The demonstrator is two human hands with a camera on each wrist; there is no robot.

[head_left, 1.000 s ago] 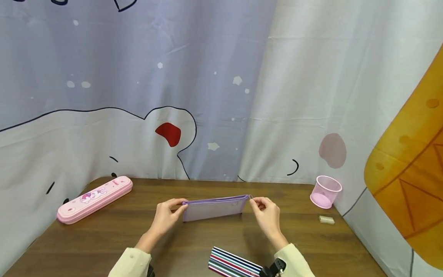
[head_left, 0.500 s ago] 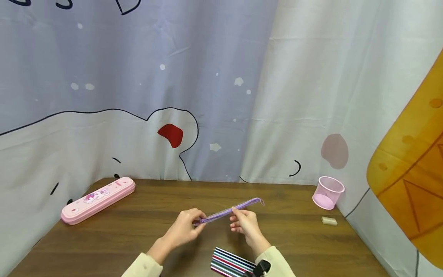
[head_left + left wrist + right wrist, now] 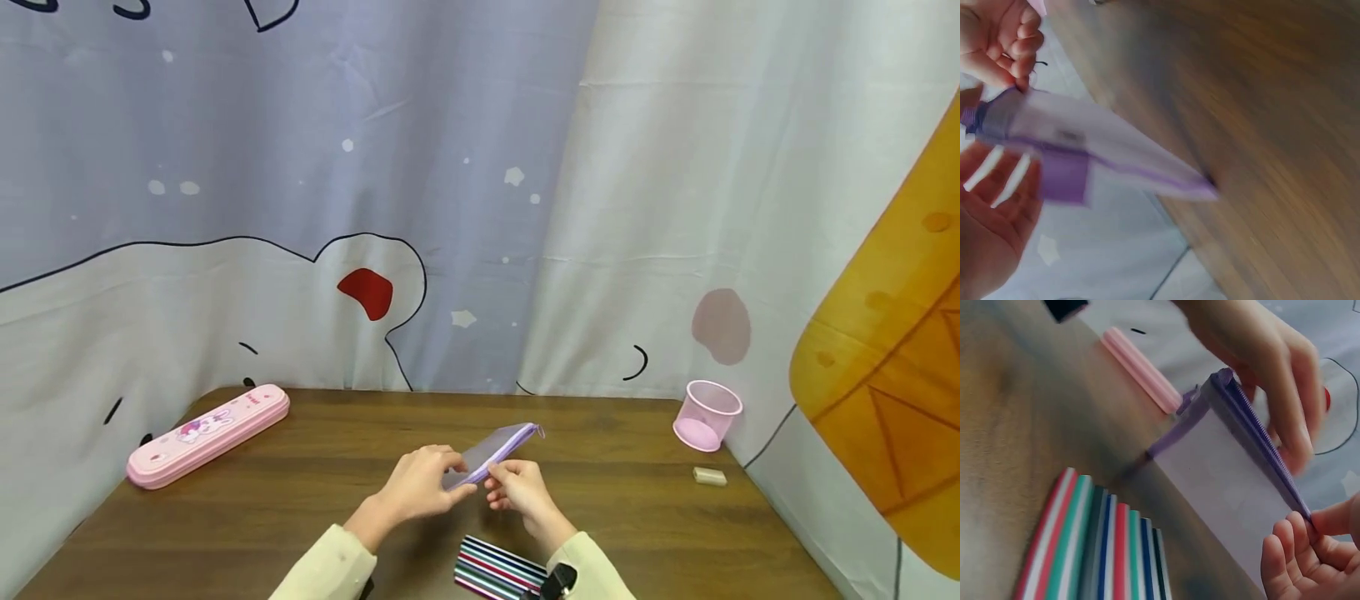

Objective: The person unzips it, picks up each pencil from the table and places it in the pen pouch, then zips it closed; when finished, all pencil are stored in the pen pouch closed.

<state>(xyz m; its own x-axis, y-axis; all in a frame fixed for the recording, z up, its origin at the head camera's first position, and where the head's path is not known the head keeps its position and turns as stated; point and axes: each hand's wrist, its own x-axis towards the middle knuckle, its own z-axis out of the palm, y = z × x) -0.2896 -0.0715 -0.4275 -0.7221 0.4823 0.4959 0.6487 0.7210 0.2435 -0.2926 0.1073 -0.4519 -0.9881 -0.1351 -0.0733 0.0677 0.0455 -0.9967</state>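
Observation:
A translucent pencil pouch (image 3: 495, 446) with a purple zipper edge is held tilted above the table, its far corner pointing away to the right. My left hand (image 3: 420, 483) holds it near its close end, thumb below and fingers over the pouch. Beside it, my right hand (image 3: 525, 496) pinches the zipper edge between thumb and forefinger. In the right wrist view the right hand (image 3: 1310, 562) grips the edge's lower end, with the left hand (image 3: 1279, 381) behind the zipper. A purple tab shows on the pouch (image 3: 1116, 144) in the left wrist view, which is blurred.
Below the hands lie several striped pens or sticks (image 3: 495, 567) in a row, partly hidden by the right wrist strap. A pink pencil case (image 3: 210, 437) lies at the left. At the right stand a pink cup (image 3: 705, 417) and a small pale eraser-like block (image 3: 709, 476).
The pouch has turned from broadside to slanting away. My right hand has left its far corner and moved left along the zipper. The left hand has shifted right, so both hands are close together.

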